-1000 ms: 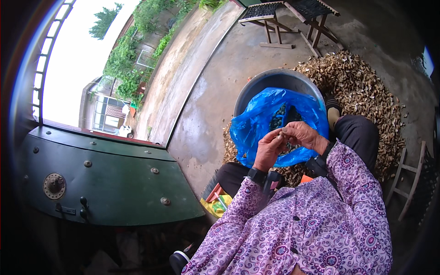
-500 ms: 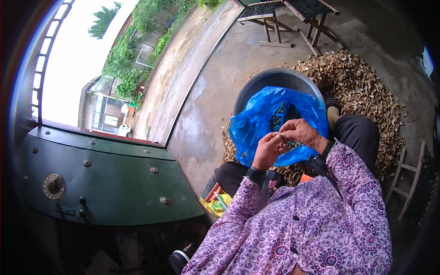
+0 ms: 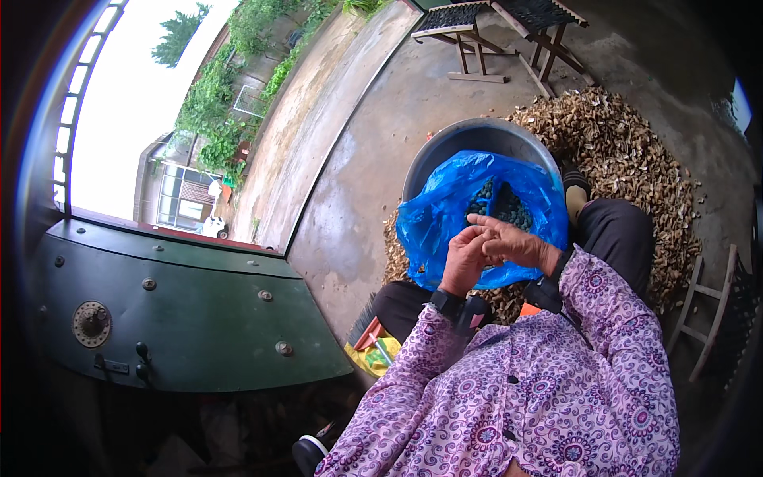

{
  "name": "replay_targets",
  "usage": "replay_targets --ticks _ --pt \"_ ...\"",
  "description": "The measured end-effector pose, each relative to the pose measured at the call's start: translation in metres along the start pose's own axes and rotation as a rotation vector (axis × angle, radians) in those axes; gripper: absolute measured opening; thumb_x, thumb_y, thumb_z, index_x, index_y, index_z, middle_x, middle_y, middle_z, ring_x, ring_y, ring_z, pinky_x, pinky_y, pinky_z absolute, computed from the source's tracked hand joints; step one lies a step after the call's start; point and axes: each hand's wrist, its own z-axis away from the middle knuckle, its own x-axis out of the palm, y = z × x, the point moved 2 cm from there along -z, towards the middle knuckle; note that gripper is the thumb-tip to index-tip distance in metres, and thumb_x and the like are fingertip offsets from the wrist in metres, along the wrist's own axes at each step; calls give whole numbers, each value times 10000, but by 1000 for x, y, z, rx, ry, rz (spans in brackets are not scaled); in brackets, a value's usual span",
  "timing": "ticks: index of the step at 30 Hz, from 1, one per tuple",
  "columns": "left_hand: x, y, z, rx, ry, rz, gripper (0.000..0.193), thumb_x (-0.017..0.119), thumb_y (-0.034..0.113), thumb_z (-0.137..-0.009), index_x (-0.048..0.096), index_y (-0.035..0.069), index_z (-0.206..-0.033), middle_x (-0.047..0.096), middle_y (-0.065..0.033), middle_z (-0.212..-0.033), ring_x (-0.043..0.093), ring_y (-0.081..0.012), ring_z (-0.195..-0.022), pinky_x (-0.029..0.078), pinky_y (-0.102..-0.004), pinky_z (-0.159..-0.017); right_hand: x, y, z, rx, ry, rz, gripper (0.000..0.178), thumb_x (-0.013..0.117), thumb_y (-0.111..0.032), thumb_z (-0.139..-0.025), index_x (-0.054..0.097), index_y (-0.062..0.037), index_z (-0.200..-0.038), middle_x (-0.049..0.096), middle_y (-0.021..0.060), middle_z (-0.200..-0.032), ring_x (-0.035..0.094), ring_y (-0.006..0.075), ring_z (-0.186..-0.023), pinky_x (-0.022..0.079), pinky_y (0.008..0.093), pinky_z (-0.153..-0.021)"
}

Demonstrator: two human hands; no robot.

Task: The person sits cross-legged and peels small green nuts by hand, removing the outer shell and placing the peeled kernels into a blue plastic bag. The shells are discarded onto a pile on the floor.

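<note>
Over a blue plastic bag (image 3: 433, 226) my left hand (image 3: 463, 261) and my right hand (image 3: 518, 243) meet, fingertips touching. The left fingers are pinched together. On the right, the index finger sticks out toward the left while the thumb and other fingers stay curled against the left hand. Whatever lies between them is too small or hidden to make out. The bag lines a grey metal basin (image 3: 517, 133) set between my legs. Inside it, small dark blue-green bean-like pieces (image 3: 509, 208) show beyond my hands.
A large heap of brown, broken husks (image 3: 628, 151) spreads right of the basin. Wooden folding stools (image 3: 477, 48) stand beyond it, and a wooden frame (image 3: 707, 310) stands at right. To the left is a green metal door (image 3: 207, 318), with a brush (image 3: 367, 330) and yellow bag (image 3: 367, 359) beside it.
My right index finger has stretched out from its pinch, and both hands have dipped slightly toward me. More of the dark pieces in the bag now shows.
</note>
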Motion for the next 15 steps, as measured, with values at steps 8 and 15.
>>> replay_targets --ticks 8,15 --pt "-7 -4 -2 195 73 -232 218 589 -109 -631 592 29 -798 573 -84 -777 587 -182 -704 479 -270 -582 27 -20 1 -98 16 10 569 704 -324 -674 500 -41 -1124 552 43 -991 517 128 -884 430 238 -753" --pt "-8 -9 -3 285 109 -254 209 570 -86 -640 571 30 -814 574 -70 -781 586 -226 -724 465 -295 -618 34 -31 4 -252 128 130 367 681 -303 -690 596 -47 -938 584 50 -958 530 136 -907 413 269 -834"
